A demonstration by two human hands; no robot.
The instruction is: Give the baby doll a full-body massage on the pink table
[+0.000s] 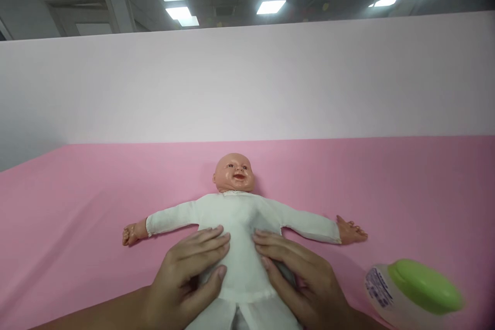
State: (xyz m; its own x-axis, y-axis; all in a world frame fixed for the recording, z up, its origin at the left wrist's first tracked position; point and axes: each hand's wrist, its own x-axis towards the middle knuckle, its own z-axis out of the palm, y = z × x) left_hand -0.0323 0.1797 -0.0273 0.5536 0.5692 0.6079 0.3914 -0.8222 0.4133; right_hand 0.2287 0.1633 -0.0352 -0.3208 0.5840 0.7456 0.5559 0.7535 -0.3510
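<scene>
A baby doll (242,247) in a white long-sleeved outfit lies on its back, its head toward the far side and both arms spread wide. My left hand (189,270) rests on the left side of the doll's torso, fingers stretched out and thumb a little apart. On the right side of the torso lies my right hand (299,270), its fingers also extended over the cloth. Neither hand holds anything. Bare cloth shows between the two sets of fingertips. The doll's legs are partly cut off by the bottom edge of the view.
Pink cloth (93,206) covers the surface under the doll. A bottle (379,291) with a green cap (425,286) stands at the lower right, near my right forearm. Behind the surface rises a white panel (247,85).
</scene>
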